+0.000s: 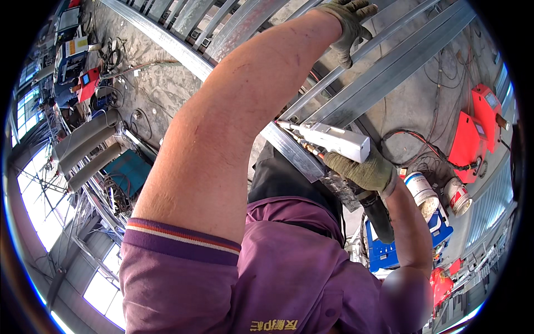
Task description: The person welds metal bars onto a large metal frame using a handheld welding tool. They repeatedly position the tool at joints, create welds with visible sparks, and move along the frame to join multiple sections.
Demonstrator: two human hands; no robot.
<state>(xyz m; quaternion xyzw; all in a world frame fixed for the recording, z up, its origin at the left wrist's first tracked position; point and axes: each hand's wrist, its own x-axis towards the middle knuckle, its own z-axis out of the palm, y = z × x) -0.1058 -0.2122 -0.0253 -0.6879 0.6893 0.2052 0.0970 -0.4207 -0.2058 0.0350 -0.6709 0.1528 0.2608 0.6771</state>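
My right hand [364, 170], in a grey-green work glove, is wrapped around a white welding gun [339, 140] with a hose along its underside. The gun's narrow tip points left, close to the end of a short metal profile [295, 153] near my waist. My left arm reaches across to the far side. My gloved left hand [347, 25] is there with fingers spread, over or beside a thin metal tube [384, 34]; whether it touches the tube I cannot tell. A wide galvanized steel beam [395, 67] runs diagonally beyond the gun.
A frame of parallel metal bars [192, 19] lies at the far left. Red machines [468, 142] with cables stand at the right, near white buckets [421, 192] and a blue case [381, 250]. Another red machine [88, 83] and a teal box [127, 172] are at the left.
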